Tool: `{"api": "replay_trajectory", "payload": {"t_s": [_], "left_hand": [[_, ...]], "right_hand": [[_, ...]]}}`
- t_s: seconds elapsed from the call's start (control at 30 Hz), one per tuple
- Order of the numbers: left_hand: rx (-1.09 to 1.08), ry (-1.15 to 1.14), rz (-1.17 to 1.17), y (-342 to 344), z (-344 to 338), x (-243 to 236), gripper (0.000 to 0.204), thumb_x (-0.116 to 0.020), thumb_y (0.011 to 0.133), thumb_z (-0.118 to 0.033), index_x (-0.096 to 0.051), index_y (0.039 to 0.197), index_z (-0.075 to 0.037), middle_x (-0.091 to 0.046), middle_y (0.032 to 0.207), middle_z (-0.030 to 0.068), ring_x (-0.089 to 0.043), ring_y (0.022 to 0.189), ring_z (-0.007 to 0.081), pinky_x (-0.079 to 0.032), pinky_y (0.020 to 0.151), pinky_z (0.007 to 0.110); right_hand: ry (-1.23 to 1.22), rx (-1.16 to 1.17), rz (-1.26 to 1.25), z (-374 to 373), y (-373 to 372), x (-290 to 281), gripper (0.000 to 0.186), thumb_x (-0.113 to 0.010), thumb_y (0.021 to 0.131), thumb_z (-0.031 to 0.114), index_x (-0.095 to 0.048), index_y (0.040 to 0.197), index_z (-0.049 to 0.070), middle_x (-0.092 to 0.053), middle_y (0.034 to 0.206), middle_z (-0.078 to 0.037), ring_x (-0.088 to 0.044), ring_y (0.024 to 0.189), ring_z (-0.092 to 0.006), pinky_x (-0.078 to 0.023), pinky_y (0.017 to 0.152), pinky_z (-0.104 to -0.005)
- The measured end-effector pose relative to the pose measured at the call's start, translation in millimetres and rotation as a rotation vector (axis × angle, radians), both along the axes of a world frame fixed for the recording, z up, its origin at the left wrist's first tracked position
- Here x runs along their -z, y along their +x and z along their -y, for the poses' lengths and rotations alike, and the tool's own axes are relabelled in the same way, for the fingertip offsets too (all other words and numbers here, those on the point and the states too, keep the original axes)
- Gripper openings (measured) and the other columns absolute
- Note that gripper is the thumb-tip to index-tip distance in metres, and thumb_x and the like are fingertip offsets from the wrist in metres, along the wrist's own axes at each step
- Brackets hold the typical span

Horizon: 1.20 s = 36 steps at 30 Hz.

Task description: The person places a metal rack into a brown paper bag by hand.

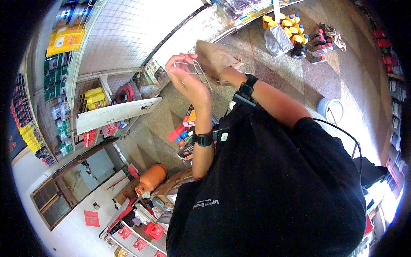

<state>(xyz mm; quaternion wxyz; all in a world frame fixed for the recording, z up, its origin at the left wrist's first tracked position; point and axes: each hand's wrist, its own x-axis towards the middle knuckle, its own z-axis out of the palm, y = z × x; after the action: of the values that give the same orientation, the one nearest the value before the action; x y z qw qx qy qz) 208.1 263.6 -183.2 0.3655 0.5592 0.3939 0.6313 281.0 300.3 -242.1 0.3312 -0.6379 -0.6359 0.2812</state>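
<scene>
The left hand [185, 80] is gripping a wire frame [203, 74], probably light, stiff, best held along the edge; the right hand [228, 74] is holding a brown cloth [215, 55].

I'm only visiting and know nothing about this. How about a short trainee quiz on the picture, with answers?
1. Which hand holds the brown cloth?
2. True or false: the gas cylinder is orange.
3. What does the left hand hold?
A) a bottle
B) a wire frame
C) a bucket

Key:
1. The right hand.
2. True.
3. B
</scene>
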Motion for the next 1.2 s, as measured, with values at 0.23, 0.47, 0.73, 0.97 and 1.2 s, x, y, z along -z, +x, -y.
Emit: {"api": "replay_trajectory", "payload": {"t_s": [0.23,0.47,0.73,0.97,1.2], "left_hand": [[-0.105,-0.17,-0.114,-24,-19,15,0.04,-0.026,0.099,-0.041,-0.04,0.098,-0.003,-0.039,0.082,0.0062,-0.041,0.077,0.016,-0.038,0.079,0.032],[-0.132,-0.174,-0.57,-57,-34,10,0.04,-0.026,0.097,-0.038,-0.046,0.098,-0.003,-0.041,0.085,0.0068,-0.04,0.076,0.0166,-0.035,0.072,0.029],[-0.003,-0.089,-1.049,-77,-41,-10,0.032,-0.039,0.096,-0.023,-0.055,0.115,-0.004,-0.051,0.092,0.0146,-0.052,0.079,0.027,-0.04,0.079,0.035],[0.168,0.005,-0.99,-84,-55,-5,0.031,-0.045,0.095,-0.025,-0.061,0.115,-0.007,-0.058,0.113,0.0101,-0.057,0.088,0.0238,-0.043,0.083,0.031],[0.409,-0.262,-0.131,-48,-59,10,0.04,-0.036,0.099,-0.025,-0.046,0.126,0.003,-0.058,0.116,0.0157,-0.051,0.114,0.02,-0.035,0.101,0.032]], "right_hand": [[-0.356,-0.125,-0.006,25,29,-25,0.018,-0.055,0.077,0.011,-0.061,0.092,0.002,-0.062,0.08,-0.02,-0.063,0.074,-0.0346,-0.05,0.063,-0.0459],[0.247,-0.178,0.063,7,32,91,0.021,-0.052,0.082,0.013,-0.059,0.096,0.0,-0.063,0.091,-0.017,-0.062,0.08,-0.0299,-0.05,0.073,-0.0401],[0.243,-0.186,-0.243,33,69,74,0.027,-0.056,0.082,0.019,-0.056,0.104,0.002,-0.061,0.104,-0.008,-0.058,0.094,-0.0202,-0.046,0.081,-0.034],[-0.093,-0.008,-0.09,46,62,4,0.025,-0.048,0.086,0.012,-0.05,0.109,0.003,-0.058,0.105,-0.013,-0.057,0.098,-0.0234,-0.046,0.081,-0.0375],[-0.112,0.081,-0.105,36,45,1,0.037,-0.051,0.083,0.008,-0.046,0.119,0.003,-0.056,0.111,-0.016,-0.056,0.102,-0.0234,-0.045,0.084,-0.035]]}}
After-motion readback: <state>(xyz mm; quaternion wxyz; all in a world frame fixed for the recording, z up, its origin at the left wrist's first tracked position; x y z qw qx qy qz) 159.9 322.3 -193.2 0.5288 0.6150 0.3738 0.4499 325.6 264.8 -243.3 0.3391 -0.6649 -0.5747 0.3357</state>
